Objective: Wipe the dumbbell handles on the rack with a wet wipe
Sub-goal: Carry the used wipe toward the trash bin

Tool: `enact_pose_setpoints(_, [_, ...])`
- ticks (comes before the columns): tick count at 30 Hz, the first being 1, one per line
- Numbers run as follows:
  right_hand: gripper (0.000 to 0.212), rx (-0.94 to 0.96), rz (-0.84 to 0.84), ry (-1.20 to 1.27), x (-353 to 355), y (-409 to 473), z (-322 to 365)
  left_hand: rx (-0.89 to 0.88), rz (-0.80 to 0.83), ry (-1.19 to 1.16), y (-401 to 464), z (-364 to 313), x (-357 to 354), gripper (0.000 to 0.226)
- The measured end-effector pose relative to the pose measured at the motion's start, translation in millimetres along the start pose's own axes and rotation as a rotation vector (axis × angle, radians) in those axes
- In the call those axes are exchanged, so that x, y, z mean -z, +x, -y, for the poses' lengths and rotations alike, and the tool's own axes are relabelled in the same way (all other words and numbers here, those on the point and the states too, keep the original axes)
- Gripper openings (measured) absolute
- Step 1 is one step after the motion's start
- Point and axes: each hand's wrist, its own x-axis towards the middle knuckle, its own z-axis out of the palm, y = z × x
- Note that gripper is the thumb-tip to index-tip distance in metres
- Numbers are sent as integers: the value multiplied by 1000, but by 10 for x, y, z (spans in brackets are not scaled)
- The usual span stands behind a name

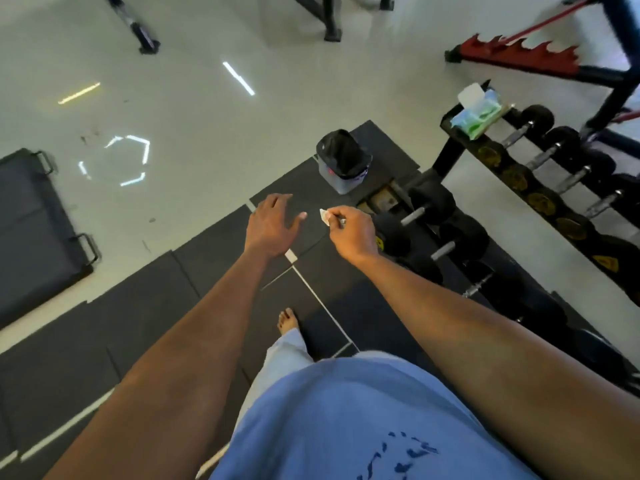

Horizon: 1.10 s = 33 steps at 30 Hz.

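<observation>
A crumpled wet wipe [325,216] is pinched in the right hand [351,233], nearer than the relaxed left hand [272,225] to the dumbbell handles [412,216] slanting just beyond it.

Light is dim and cool, with a greenish cast on the pale floor [194,109]. Ceiling fixtures show as glare on it: a white strip at upper centre, a yellow strip at upper left, and a broken hexagon of bright bars at centre left. The black dumbbells [446,216] at right lose detail in shadow. Motion blur smears the red and blue frame [588,64] at upper right. Wide-angle distortion bends lines near the edges.
</observation>
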Motion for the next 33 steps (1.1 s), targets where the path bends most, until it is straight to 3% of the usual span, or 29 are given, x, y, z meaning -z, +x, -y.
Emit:
enact_pose_setpoints(11, [20, -276, -248, 54, -449, 2295, 84, -281, 178, 78, 2976, 118, 126, 59])
enact_pose_setpoints(19, [19, -491, -314, 172, -548, 3848, -215, -320, 317, 90, 4743, -63, -281, 61])
enact_pose_setpoints(25, [17, -751, -397, 261, -808, 4856, -623, -382, 446, 121, 5935, 46, -873, 60])
enact_pose_setpoints(33, [17, -1022, -461, 337, -1740, 6060, -1566, -459, 593, 134, 7236, 420, -2181, 57])
